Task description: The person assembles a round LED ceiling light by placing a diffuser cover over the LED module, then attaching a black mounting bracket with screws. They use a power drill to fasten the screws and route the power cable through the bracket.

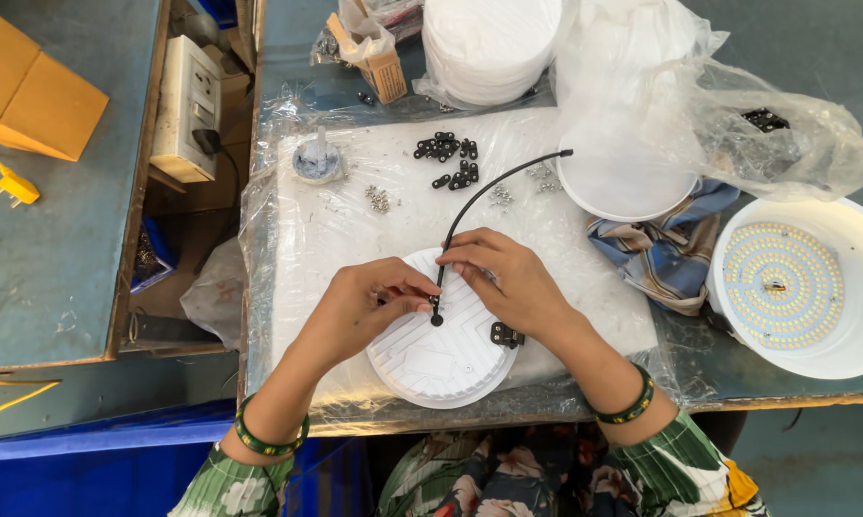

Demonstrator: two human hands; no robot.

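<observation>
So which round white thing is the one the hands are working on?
Find the clear plastic sheet covering the middle of the bench. At its near edge lies a ribbed white disc under the left hand and right hand. Unlike the other white discs, a thin black cable curves down to its centre, and a small black clip sits on it.

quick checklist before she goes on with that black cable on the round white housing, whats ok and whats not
1. Black cable end sits at the centre of the round white housing: ok.
2. Both hands on the cable: left hand and right hand pinch it near the hole: ok.
3. Cable seated through the hole: cannot tell, fingers cover it.
4. Black clip lying on the housing, within reach: ok.
5. Spare black clips and small screws on the plastic sheet: ok.
6. Housing fully on the table: not ok, its near rim juts over the edge.
</observation>
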